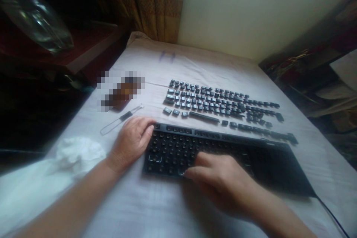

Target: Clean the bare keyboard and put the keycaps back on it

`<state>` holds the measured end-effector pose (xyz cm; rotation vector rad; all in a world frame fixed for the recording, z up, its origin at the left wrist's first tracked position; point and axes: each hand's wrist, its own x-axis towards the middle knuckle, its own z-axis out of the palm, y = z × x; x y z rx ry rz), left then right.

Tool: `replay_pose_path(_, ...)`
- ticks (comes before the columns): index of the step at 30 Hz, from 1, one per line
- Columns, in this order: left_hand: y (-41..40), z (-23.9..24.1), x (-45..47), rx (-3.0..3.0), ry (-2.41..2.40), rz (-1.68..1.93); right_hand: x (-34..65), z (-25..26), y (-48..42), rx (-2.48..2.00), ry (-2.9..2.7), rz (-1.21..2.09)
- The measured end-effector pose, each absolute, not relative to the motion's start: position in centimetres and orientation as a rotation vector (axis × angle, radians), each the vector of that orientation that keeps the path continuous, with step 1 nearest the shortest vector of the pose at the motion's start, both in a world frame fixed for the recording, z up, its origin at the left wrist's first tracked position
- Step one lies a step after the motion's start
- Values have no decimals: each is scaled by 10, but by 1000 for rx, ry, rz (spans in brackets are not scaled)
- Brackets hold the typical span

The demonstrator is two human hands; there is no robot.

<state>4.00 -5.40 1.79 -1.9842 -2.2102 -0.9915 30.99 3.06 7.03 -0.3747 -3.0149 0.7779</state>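
A black keyboard with its keycaps taken off lies on a white sheet. My left hand rests at the keyboard's left end, fingers curled against its top-left corner. My right hand lies on the lower middle of the keyboard, fingers bent and pressed together, fingertips touching the bare switch plate; whether they pinch anything is hidden. Several loose black keycaps lie in rows on the sheet just behind the keyboard. A wire keycap puller lies left of the keycaps, just beyond my left hand.
A crumpled white tissue lies near my left wrist. A blurred-out brown object sits behind the puller. The keyboard's cable runs off at the lower right. Curtain and wall stand behind; dark furniture on both sides.
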Motion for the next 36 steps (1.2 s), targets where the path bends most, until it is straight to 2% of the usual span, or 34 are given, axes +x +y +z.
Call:
replay_pose_path(6, -54, 15, 39, -1968, -2214, -1020, 278, 65, 22, -301, -2804, 527)
replay_pose_path(11, -54, 14, 39, -1975, -2246, -1014, 258, 57, 13, -286, -2873, 393)
replay_pose_path(19, -53, 16, 40, -1954, -2287, -1021, 259, 65, 14, -330, -2919, 402)
replay_pose_path(27, -53, 16, 40, -1955, -2283, -1045, 243, 56, 4, -440, -2850, 235)
replay_pose_path(36, -53, 15, 39, -1938, -2261, -1136, 239, 49, 2, -417, -2711, 192)
